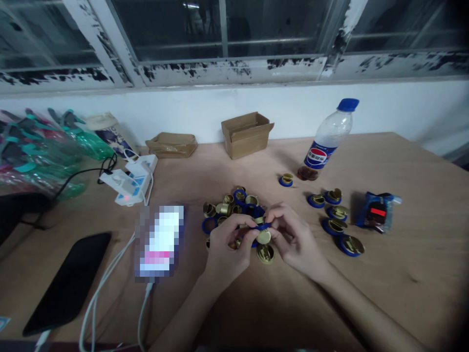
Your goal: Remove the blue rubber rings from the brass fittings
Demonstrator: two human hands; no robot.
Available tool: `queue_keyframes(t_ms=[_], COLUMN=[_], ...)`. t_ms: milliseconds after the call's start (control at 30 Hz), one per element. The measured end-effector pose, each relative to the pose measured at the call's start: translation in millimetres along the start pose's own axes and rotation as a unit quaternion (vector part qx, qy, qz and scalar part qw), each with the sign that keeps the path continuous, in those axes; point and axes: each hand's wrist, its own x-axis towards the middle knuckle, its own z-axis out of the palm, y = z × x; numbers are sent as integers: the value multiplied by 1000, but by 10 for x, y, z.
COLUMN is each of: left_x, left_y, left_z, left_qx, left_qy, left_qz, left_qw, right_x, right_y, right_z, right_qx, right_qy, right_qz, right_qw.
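Between my left hand and right hand I pinch one round gold-coloured metal fitting with a blue ring; both hands are nearly closed on it, thumbs and forefingers together. Just beyond my left hand lies a heap of loose gold-coloured metal parts and blue rings, too overlapped to count. To the right of my right hand are five gold-and-blue round fittings in a group, with a sixth farther out, near one clear plastic bottle with a blue cap. Well beyond my hands stand two brown cardboard boxes. Left of my left hand lie two phones, one lit.
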Motion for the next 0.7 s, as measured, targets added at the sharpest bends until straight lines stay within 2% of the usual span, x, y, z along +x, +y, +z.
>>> queue_keyframes(t_ms=[200, 367, 433, 567, 700], left_x=[-15, -6, 5, 22, 34], left_y=[27, 12, -12, -15, 37], left_z=[-7, 46, 62, 60, 54], left_qx=[-26, -85, -101, -147, -190], left_qy=[-21, -26, -8, 14, 21], left_qz=[10, 19, 2, -74, -95], left_qw=[999, 996, 995, 986, 977], right_x=[1, 32, 39, 25, 11], right_y=[-32, -83, -89, -77, -73], right_z=[-22, -48, -48, -23, -6], right_qx=[-2, 19, 38, 36, 18], right_qy=[2, 41, 51, 55, 66], right_qz=[4, 33, 40, 51, 42], right_qw=[1000, 998, 997, 997, 997])
